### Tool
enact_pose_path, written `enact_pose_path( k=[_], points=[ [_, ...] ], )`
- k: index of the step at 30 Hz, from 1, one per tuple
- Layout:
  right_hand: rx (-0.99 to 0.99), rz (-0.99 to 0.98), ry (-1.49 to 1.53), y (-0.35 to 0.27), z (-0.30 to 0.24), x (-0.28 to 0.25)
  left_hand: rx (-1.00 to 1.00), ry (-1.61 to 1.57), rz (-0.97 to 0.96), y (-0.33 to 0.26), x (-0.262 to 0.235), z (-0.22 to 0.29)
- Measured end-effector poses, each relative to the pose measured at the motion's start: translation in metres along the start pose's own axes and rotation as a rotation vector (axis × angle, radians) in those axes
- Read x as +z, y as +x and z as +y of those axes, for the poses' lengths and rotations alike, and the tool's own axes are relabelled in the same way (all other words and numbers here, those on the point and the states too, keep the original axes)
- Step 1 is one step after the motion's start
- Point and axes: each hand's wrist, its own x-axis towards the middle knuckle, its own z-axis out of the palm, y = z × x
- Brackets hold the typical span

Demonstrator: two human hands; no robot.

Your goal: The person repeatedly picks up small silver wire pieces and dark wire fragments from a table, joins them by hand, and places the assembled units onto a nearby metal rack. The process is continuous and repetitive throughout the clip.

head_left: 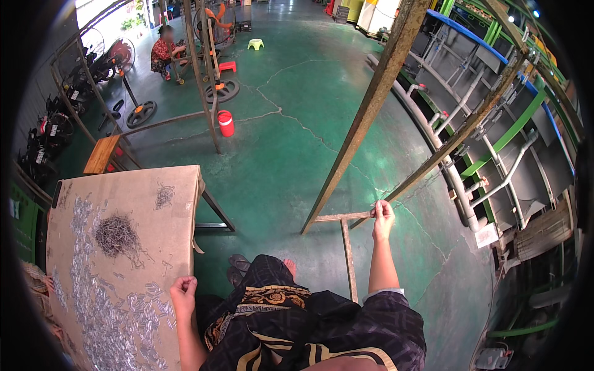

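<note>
My left hand [184,292] is closed at the right edge of a cardboard-covered table [133,179]. Its fingertips press together, and whatever they hold is too small to make out. Out to the right, my right hand [382,217] is raised in a pinch beside the rusty metal frame [346,217]; anything between its fingers cannot be made out. On the cardboard lie many small clear pieces [117,315], a dark tangled heap of thin wire-like bits [117,235] and a smaller cluster of such bits [164,196].
Rusty uprights [371,105] rise just ahead on the right, with grey pipes [433,136] and machinery beyond. A red jug [226,123] stands on the green floor. Farther off are a fan [215,25], a green stool [255,44] and a crouching person [166,52]. Another person's hand [48,283] is at the table's left.
</note>
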Motion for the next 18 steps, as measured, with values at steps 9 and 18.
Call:
enact_pose_path(
  k=[9, 18],
  points=[
    [0.036, 0.015, -0.060, -0.011, 0.008, -0.003, 0.003, -0.009, 0.009, -0.002, 0.001, 0.001],
    [0.134, 0.137, -0.265, -0.018, 0.044, -0.010, 0.058, 0.043, 0.021, -0.010, 0.000, 0.002]
  ],
)
